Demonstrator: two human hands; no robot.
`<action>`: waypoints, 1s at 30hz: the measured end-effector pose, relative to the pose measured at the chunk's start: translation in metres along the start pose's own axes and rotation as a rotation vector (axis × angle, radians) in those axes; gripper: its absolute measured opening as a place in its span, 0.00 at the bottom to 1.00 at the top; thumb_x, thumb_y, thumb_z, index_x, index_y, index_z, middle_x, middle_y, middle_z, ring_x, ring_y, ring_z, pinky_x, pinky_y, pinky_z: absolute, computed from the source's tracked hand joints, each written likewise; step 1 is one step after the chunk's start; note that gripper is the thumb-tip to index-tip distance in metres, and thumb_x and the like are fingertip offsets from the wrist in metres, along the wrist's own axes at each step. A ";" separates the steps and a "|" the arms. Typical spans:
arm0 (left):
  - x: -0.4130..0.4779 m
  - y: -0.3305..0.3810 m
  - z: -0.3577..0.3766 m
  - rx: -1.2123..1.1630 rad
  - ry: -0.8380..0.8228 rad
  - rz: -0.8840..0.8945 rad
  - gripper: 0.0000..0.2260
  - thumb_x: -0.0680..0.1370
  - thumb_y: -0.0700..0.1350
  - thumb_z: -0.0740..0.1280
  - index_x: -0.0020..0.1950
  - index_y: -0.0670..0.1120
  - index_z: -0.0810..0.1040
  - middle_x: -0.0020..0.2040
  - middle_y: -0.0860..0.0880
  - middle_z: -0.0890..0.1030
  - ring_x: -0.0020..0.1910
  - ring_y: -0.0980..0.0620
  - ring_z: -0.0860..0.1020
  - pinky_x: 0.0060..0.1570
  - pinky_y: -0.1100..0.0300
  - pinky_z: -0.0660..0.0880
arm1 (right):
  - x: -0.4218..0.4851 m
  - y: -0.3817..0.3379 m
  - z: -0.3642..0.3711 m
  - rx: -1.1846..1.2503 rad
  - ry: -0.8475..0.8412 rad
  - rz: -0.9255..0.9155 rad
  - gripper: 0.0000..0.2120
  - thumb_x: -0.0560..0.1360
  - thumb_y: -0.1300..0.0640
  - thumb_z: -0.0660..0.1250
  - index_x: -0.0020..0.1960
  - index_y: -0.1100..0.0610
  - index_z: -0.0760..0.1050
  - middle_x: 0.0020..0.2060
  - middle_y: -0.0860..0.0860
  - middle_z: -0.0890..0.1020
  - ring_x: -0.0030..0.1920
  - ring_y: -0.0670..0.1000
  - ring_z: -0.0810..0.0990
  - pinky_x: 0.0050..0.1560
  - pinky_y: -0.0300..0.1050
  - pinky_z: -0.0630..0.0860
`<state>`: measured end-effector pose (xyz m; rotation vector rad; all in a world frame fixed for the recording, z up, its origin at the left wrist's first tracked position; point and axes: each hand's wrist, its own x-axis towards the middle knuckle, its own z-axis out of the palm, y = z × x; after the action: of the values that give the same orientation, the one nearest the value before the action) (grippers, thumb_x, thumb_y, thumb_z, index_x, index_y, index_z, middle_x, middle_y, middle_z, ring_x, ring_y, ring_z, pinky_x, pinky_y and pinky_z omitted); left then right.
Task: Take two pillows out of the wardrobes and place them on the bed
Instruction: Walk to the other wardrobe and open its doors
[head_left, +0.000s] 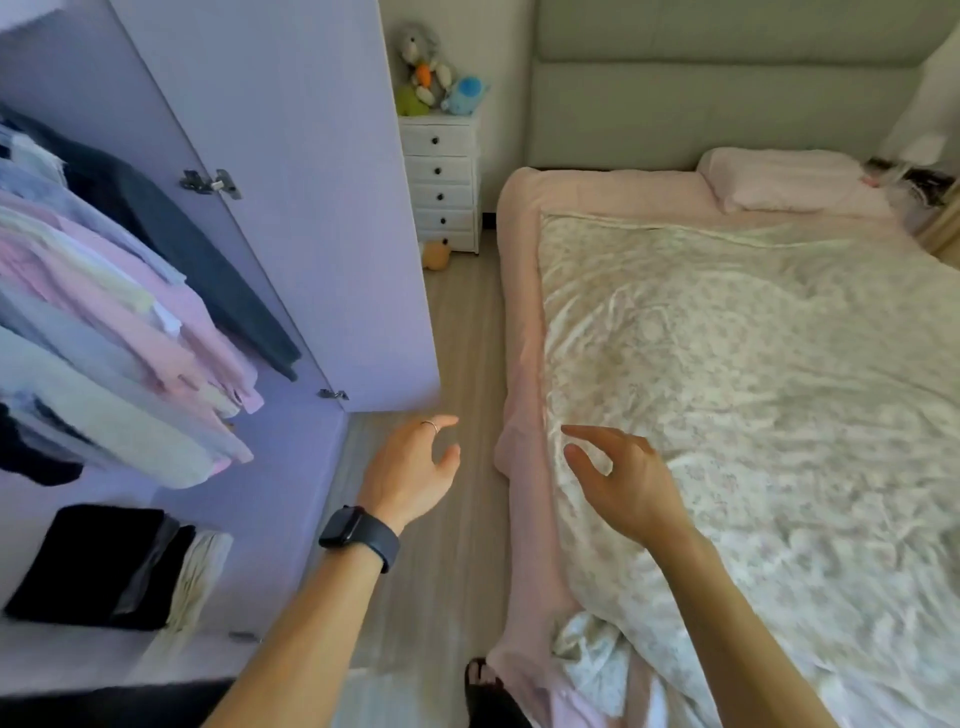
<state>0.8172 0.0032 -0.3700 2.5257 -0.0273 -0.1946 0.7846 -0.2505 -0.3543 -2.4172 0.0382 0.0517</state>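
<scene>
Presently the left grip (415, 467) is hovering low in the middle of the frame above the wooden floor (462, 338), fingers spread and loosely bent, holding nothing. A ring (430, 426) is showing on one finger and a dark watch (358, 538) is sitting on the wrist. The right grip (618, 478), just right of centre, is likewise hanging open and empty over the near edge of the floral duvet (753, 389), thumb and forefinger parted.

Further out, the bed (519, 312) is filling the right half of the frame, and one pale pink pillow (779, 179) is lying flat at its head in the upper right, against the grey headboard (701, 104). Whether it is counting as one of the two, I cannot tell. On the left the wardrobe (291, 156) is standing open, with hanging clothes (104, 291) and a folded dark pile (98, 561) showing; no pillow is showing in the part that is in view.

Judging by the one on the bed, a pillow is going to be light, soft and bulky, sagging wherever it is not supported and in no way fragile. The smooth case is likely to be sliding over the filling, so pinching cloth alone is looking unwise. Taking it with both grips at the two short ends, fingers sinking well into the stuffing, is seeming the surest hold.
</scene>
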 end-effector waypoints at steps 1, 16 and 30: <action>0.020 0.002 -0.001 -0.015 -0.003 0.004 0.18 0.80 0.51 0.62 0.71 0.54 0.72 0.69 0.52 0.75 0.66 0.51 0.74 0.61 0.54 0.73 | 0.015 -0.002 0.000 0.007 0.009 0.010 0.16 0.81 0.47 0.64 0.67 0.46 0.79 0.65 0.46 0.81 0.68 0.52 0.76 0.64 0.47 0.74; 0.306 0.061 -0.079 -0.055 0.108 0.109 0.17 0.80 0.52 0.62 0.69 0.56 0.73 0.66 0.52 0.77 0.64 0.50 0.75 0.51 0.61 0.69 | 0.304 -0.047 -0.032 -0.051 0.027 -0.098 0.16 0.81 0.49 0.64 0.67 0.49 0.79 0.62 0.50 0.83 0.64 0.53 0.78 0.61 0.41 0.72; 0.564 0.103 -0.168 0.039 0.177 0.361 0.17 0.80 0.51 0.62 0.70 0.57 0.72 0.69 0.54 0.74 0.68 0.53 0.72 0.65 0.50 0.71 | 0.553 -0.105 -0.075 -0.073 0.229 -0.135 0.16 0.81 0.50 0.64 0.67 0.47 0.78 0.66 0.46 0.80 0.68 0.54 0.75 0.67 0.51 0.72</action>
<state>1.4017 -0.0214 -0.2506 2.5150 -0.4157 0.1749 1.3430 -0.2293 -0.2552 -2.4816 -0.0231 -0.2899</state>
